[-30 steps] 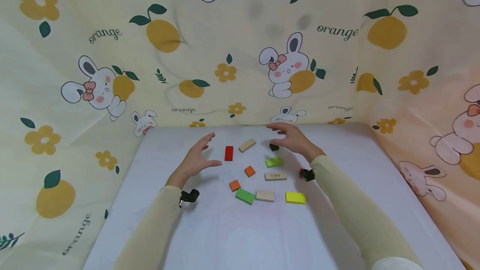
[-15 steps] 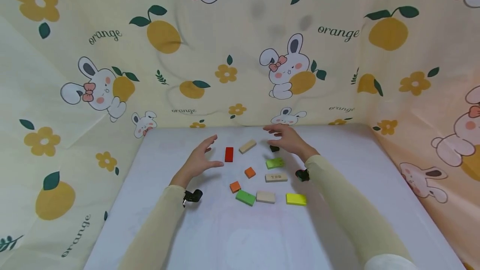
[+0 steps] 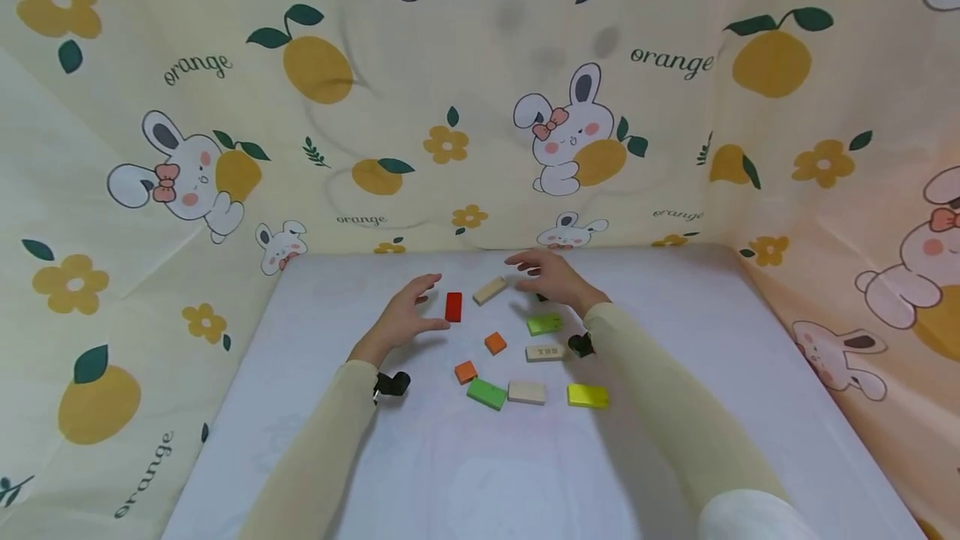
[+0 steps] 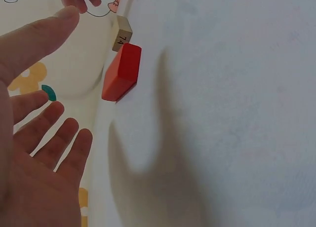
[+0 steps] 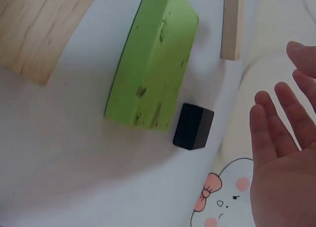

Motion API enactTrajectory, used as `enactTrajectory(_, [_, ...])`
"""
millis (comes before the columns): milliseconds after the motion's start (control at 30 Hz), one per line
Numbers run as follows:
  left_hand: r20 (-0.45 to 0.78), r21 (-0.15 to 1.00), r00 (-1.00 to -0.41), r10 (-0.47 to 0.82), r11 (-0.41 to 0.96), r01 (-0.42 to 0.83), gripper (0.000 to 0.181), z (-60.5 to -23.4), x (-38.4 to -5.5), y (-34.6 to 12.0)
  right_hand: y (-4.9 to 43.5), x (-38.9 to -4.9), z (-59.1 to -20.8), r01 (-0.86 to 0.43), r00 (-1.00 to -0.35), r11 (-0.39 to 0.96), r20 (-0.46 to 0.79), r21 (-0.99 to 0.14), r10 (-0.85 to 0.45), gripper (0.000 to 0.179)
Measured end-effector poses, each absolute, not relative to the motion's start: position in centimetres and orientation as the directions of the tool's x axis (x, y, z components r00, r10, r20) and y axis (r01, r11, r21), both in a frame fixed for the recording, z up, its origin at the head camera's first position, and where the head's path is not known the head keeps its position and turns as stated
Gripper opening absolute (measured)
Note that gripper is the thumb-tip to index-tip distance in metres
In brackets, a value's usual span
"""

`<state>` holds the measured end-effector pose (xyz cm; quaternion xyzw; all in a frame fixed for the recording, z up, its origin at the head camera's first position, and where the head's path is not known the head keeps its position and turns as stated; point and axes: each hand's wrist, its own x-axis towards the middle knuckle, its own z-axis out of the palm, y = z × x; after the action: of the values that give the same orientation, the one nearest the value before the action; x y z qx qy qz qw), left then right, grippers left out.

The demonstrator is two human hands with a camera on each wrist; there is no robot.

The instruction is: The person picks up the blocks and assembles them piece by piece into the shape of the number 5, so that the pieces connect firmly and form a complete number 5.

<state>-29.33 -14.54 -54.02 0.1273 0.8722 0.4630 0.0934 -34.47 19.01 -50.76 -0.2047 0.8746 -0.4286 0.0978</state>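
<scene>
My left hand [image 3: 400, 317] hovers over the white table just left of a red block [image 3: 453, 307], thumb and fingers spread, holding nothing. The left wrist view shows that red block [image 4: 122, 73] apart from the fingers, with a wooden block [image 4: 121, 33] marked "74" behind it. Near the table's back edge, my right hand [image 3: 557, 280] hangs in the air with nothing in it, right of the wooden block [image 3: 491, 291]. Below it lies a black block [image 5: 193, 127], mostly hidden in the head view, and a light green block [image 3: 545, 324] with dark marks.
Two orange cubes [image 3: 495, 343] lie mid-table, one nearer the front. A lettered wooden block [image 3: 546, 353] is beside the right wrist camera. The front row has a green block [image 3: 487, 393], a plain wooden block [image 3: 527, 392] and a yellow block [image 3: 588, 396]. Patterned cloth [image 3: 450, 65] surrounds the table.
My right hand has drifted left, toward the wooden block at the back. My left hand has edged right, closer to the red block. The blocks appear to lie where they were.
</scene>
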Motion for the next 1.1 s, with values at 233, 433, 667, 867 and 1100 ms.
enactTrajectory(233, [-0.097,0.798,-0.945,0.313,0.591,0.114,0.092,-54.9,-30.1,-14.5,18.0,-35.2,-51.9,-0.142,-0.909,0.627,-0.150,-0.766,-0.388,0.050])
enactTrajectory(433, [-0.125,0.786,-0.940,0.319,0.610,0.102,0.091,-55.2,-30.4,-14.1,17.5,-35.6,-52.7,-0.122,-0.902,0.640,-0.184,-0.759,-0.390,0.051])
enactTrajectory(667, [-0.101,0.760,-0.930,0.353,0.631,0.157,0.086,-55.5,-31.1,-13.7,16.6,-36.8,-53.3,-0.083,-0.907,0.658,-0.217,-0.748,-0.361,0.048])
enactTrajectory(867, [-0.078,0.732,-0.918,0.388,0.648,0.212,0.081,-55.8,-31.8,-13.3,16.0,-37.2,-53.4,-0.124,-0.907,0.694,-0.203,-0.709,-0.370,0.044])
enactTrajectory(1100, [-0.103,0.720,-0.921,0.376,0.667,0.192,0.075,-56.0,-32.3,-12.9,15.6,-36.9,-53.2,-0.157,-0.907,0.723,-0.191,-0.672,-0.375,0.039])
